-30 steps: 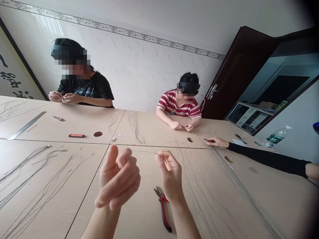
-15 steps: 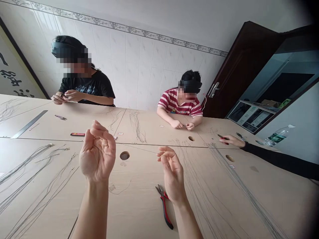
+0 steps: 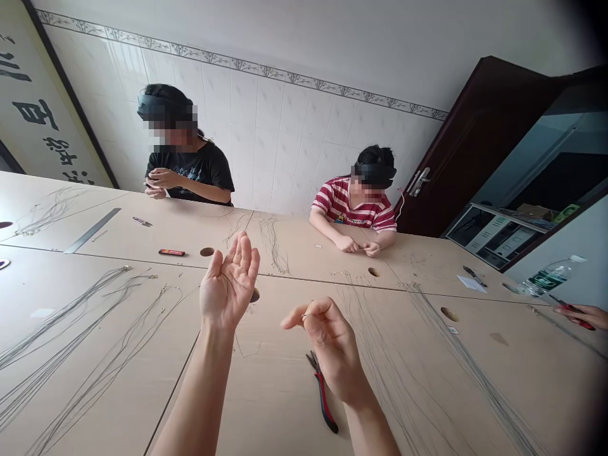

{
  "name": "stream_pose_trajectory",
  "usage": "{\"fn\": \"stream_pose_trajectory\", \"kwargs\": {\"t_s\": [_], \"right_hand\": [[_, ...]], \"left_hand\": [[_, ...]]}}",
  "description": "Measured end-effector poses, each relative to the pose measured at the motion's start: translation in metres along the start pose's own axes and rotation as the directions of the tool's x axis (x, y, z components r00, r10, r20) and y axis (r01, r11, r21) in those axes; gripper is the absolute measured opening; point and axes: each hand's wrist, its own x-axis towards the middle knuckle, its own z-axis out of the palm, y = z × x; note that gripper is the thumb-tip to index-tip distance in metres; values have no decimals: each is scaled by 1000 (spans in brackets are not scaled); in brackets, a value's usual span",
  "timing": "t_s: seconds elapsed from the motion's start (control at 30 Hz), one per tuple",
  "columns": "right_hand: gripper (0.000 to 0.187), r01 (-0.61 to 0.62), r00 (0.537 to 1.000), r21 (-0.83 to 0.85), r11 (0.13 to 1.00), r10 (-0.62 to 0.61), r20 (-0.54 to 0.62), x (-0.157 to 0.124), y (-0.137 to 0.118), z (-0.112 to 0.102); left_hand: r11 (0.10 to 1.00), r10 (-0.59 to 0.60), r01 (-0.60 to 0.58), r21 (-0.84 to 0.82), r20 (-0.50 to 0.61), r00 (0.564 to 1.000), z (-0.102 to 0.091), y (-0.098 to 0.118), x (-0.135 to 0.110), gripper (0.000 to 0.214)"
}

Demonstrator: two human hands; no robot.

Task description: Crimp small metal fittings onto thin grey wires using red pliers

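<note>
You are wearing the one camera on your head, and it is looking forward and down across the table (image 3: 266, 405) from your seat at its near side. It is sitting close to your work: your left hand (image 3: 230, 282) and right hand (image 3: 330, 342) are filling the lower middle, with both forearms rising from the bottom edge. It is near enough that the fine wire (image 3: 305, 315) pinched in your right fingers is just showing. Beyond them it is facing the tiled wall (image 3: 285, 145) and the two people (image 3: 354, 202) seated along the far side, with the dark door (image 3: 456, 145) off to the right. The wide lens is bending the table's lines and darkening the right-hand corners.
</note>
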Motion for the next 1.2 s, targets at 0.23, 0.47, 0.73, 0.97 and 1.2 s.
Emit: {"fn": "stream_pose_trajectory", "kwargs": {"t_s": [0.23, 0.47, 0.73, 0.97, 1.2], "right_hand": [[14, -59, 977, -72, 996, 72, 199, -11, -11, -1], [12, -81, 947, 3, 997, 76, 313, 9, -11, 13], [12, -15, 997, 160, 987, 4, 73, 45, -3, -13], [10, 39, 999, 173, 984, -33, -36, 49, -2, -22], [11, 29, 997, 293, 956, -5, -82, 57, 1, -26]], "left_hand": [[993, 41, -36, 114, -35, 999, 3, -2, 3, 45], [898, -122, 79, 432, 74, 990, -11, -34, -1, 42], [730, -423, 195, 655, 209, 882, -26, -51, -22, 45], [543, -594, 221, 810, 185, 783, -32, -41, -33, 57], [405, -805, 263, 875, 205, 556, -24, -24, -42, 63]]}}
